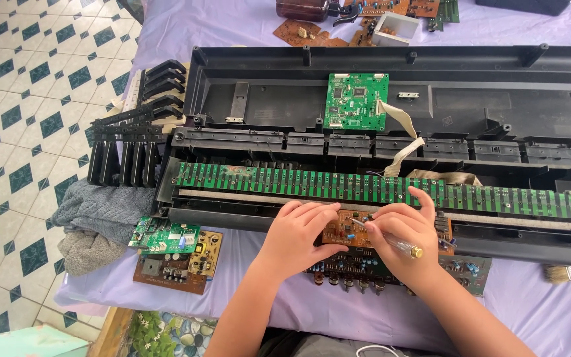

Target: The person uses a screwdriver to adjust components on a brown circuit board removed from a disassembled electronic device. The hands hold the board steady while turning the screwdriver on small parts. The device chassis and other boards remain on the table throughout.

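Both hands meet: right hand (401, 233) clamps a clear-handled metal screwdriver (391, 242) pointing up-left onto the small brown circuit board (346, 231), which the left hand (299, 233) pinches.

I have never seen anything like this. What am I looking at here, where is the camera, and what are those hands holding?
There is no machine at work, only a person. The single picture comes from a camera worn on that person's head, looking down at their own two bare hands. On a table with a lilac cloth lies an opened electronic keyboard case, with a long green contact strip and a square green circuit board inside. The left hand steadies a small brown circuit board. The right hand holds a clear-handled screwdriver over it. To the left lie removed black keys, a grey cloth and a stack of other boards. A brush lies at right.
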